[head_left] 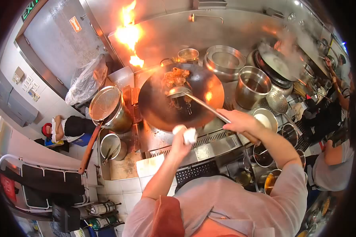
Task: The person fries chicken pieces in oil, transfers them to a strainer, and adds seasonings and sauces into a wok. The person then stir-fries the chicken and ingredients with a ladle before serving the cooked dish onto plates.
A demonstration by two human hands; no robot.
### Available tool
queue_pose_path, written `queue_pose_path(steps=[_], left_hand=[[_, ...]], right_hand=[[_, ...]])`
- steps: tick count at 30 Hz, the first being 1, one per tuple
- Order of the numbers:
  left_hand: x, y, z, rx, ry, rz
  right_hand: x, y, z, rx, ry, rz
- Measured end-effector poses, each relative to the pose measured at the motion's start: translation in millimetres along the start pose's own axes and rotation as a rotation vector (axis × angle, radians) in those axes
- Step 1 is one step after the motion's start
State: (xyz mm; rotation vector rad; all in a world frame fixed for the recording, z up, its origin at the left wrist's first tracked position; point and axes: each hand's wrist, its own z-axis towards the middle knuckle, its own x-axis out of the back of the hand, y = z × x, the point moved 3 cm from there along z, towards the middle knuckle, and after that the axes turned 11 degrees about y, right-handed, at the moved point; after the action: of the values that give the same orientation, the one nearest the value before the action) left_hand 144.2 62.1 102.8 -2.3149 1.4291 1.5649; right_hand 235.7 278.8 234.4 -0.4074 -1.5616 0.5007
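Observation:
A large dark wok (154, 106) sits over the stove, with browned pieces of food (176, 77) at its far side. My right hand (241, 121) is wrapped round the long handle of a ladle (180, 92). The ladle's bowl is inside the wok, just below the food. At the wok's near rim, my left hand (181, 139) is closed on a white cloth (190, 136). Whether the cloth also grips the wok's rim or a handle is hidden.
Flames (128, 35) rise at the back left of the wok. A strainer (105, 103) lies over a pot (120, 118) on the left. Steel pots (253, 87) stand to the right, near a steaming wok (279, 65). Other people (336, 162) stand on the right.

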Motion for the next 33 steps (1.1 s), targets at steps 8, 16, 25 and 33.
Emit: queue_pose_path(steps=[8, 16, 25, 33], left_hand=[[9, -3, 38, 0.050, -0.017, -0.025], [-16, 44, 22, 0.022, 0.043, 0.020], [9, 3, 67, 0.029, 0.010, -0.041], [-24, 43, 4, 0.013, 0.209, 0.071]], right_hand=[[-43, 26, 40, -0.010, 0.196, -0.110], [18, -32, -43, -0.081, -0.013, 0.088], [-25, -1, 13, -0.091, 0.091, 0.038], [29, -27, -29, -0.190, -0.035, 0.133]])
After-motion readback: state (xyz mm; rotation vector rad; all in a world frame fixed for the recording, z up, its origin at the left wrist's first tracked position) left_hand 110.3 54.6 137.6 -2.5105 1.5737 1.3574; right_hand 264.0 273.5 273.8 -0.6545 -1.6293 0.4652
